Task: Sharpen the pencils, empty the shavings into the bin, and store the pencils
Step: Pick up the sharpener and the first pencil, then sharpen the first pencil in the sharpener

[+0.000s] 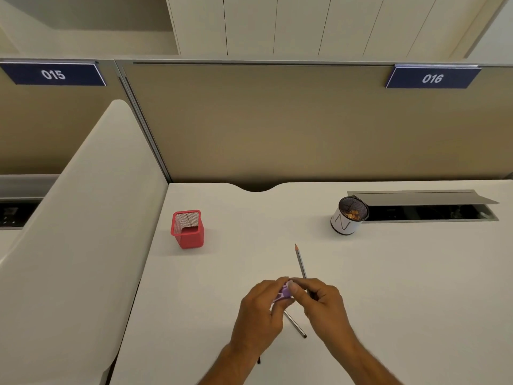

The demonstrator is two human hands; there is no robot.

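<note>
My left hand [259, 312] grips a small purple sharpener [282, 295] above the near middle of the white desk [388, 273]. My right hand [323, 304] has its thumb pressed on the sharpener's top. Its curled fingers hold a grey pencil [299, 261] whose sharpened tip points away from me. A second grey pencil [296, 325] lies on the desk between my hands. A red mesh pencil holder [187, 229] stands at the back left. A white round bin [348, 216] with shavings inside stands at the back right.
An open cable tray with a raised grey flap [424, 202] lies behind the bin. A beige partition [263, 120] closes off the desk's far edge. A white side panel [83, 218] borders the left. A small dark tip [258, 361] shows under my left wrist.
</note>
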